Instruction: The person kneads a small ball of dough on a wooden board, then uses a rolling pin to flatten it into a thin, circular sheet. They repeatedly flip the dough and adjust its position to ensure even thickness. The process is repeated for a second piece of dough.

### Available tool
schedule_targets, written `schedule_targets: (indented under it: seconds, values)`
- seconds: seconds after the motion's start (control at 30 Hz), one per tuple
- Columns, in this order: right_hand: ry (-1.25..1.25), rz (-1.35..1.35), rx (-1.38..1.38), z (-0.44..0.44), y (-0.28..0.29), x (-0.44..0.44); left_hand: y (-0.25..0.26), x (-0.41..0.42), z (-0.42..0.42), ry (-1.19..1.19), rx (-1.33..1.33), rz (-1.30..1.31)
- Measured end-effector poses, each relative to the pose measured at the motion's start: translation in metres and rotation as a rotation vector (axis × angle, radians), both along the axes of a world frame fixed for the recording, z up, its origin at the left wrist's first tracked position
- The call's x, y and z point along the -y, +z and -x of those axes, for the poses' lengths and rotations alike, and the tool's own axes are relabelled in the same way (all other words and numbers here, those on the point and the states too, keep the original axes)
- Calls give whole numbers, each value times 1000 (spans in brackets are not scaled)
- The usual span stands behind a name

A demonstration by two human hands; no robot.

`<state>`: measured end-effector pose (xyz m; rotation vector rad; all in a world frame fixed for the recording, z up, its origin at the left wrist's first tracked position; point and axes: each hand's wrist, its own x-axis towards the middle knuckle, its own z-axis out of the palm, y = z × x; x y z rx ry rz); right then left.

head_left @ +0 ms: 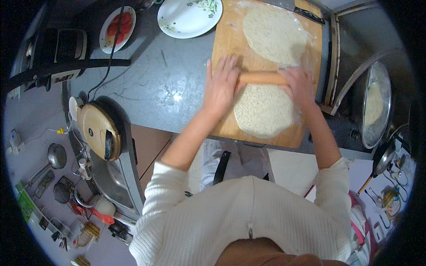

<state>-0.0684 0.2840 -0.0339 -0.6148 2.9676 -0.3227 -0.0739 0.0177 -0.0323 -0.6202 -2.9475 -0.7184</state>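
A wooden rolling pin (pixel 262 78) lies across the far edge of a round, flattened piece of dough (pixel 264 111) on a wooden board (pixel 226 50). My left hand (pixel 221 84) is on the pin's left end, its fingers pointing away from me and a little blurred. On the right end rests my right hand (pixel 298 84), also blurred. Whether either hand grips the pin or only presses on it with the palm does not show. Just beyond the pin, a second flat round of dough (pixel 274 35) lies on the floured board.
A black-handled knife (pixel 309 15) lies at the board's far right corner. Left of the board are a floral plate (pixel 189 18) and an oval dish (pixel 104 36) of red slices. A round electric griddle (pixel 96 129) stands left; a metal basin (pixel 384 106) with dough sits right.
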Motion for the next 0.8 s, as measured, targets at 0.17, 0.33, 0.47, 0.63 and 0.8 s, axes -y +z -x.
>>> schedule_targets:
  seconds: [0.17,0.33,0.47,0.63,0.8]
  values:
    - [65,-86,-3,-17,1,25,-22,8,-67,144,177,51]
    - [-42,-191,-120,40,-10,61,-25,16,-30,211,-22,9]
    - [-97,-114,-183,69,-16,76,-26,29,-13,68,-89,35]
    - [-129,-122,0,22,9,65,-4,17,-78,159,142,-89]
    - [-126,-114,-73,10,-18,78,-24,10,-111,249,87,-95]
